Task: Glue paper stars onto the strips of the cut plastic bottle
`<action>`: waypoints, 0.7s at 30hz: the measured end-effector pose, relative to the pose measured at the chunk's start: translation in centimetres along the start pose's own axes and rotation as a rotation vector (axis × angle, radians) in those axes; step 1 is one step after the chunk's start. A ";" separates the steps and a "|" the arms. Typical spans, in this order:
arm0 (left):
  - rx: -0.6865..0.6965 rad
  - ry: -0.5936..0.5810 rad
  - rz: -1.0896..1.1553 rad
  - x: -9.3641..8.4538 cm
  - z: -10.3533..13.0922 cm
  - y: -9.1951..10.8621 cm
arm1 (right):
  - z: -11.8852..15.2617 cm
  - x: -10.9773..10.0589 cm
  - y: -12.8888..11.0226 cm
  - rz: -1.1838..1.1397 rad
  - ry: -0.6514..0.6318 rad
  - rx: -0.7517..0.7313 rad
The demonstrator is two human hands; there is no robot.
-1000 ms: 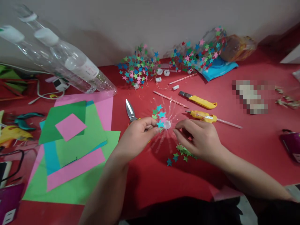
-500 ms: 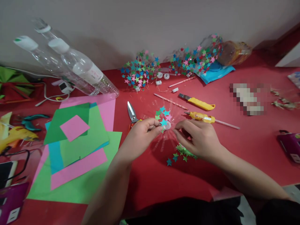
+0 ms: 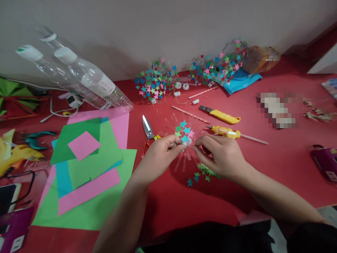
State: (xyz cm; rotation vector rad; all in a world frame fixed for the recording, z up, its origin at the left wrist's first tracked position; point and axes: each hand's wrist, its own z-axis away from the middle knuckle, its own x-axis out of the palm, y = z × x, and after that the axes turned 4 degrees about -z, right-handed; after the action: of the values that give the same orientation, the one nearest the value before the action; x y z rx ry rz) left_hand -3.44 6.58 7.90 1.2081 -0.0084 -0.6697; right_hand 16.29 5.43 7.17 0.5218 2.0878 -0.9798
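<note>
Between my hands is a clear plastic piece cut into thin strips that fan out [image 3: 180,164], with blue, green and pink paper stars [image 3: 186,130] on its upper strips. My left hand [image 3: 159,153] pinches its left side, thumb against forefinger, beside a blue star. Close by on the right, my right hand [image 3: 223,154] has thumb and forefinger drawn together; whatever they hold is too small to make out. Loose green and blue stars [image 3: 206,170] lie below the right hand, partly covered by it. Scissors [image 3: 147,127] with orange and yellow handles rest beyond my left hand.
A yellow cutter [image 3: 225,116], a yellow tool with a clear rod [image 3: 223,131] and striped pencils [image 3: 191,114] lie beyond the right hand. Coloured paper [image 3: 86,195] covers the left, with plastic bottles [image 3: 92,79] behind. Star-covered decorations [image 3: 156,80] stand near the wall.
The view has shifted slightly, showing more of the scissors' handles. My two hands are a little closer together around the plastic piece; both remain pinched.
</note>
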 end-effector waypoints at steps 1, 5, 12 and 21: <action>-0.001 0.008 -0.001 0.0 0.1 0.0 | 0.0 0.0 0.0 0.002 -0.002 -0.003; 0.001 0.020 0.014 0.1 0.2 0.1 | 0.0 0.1 -0.1 -0.004 -0.008 -0.007; 0.037 -0.029 0.032 0.2 -0.3 -0.1 | 0.1 0.1 -0.2 0.003 -0.002 -0.001; 0.014 0.003 0.066 0.3 0.0 -0.2 | 0.0 0.0 -0.2 0.012 0.003 -0.013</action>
State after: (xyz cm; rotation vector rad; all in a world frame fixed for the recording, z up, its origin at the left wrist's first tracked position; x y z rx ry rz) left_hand -3.31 6.38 7.65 1.2171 -0.0499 -0.6108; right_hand 16.19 5.27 7.25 0.5287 2.0902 -0.9588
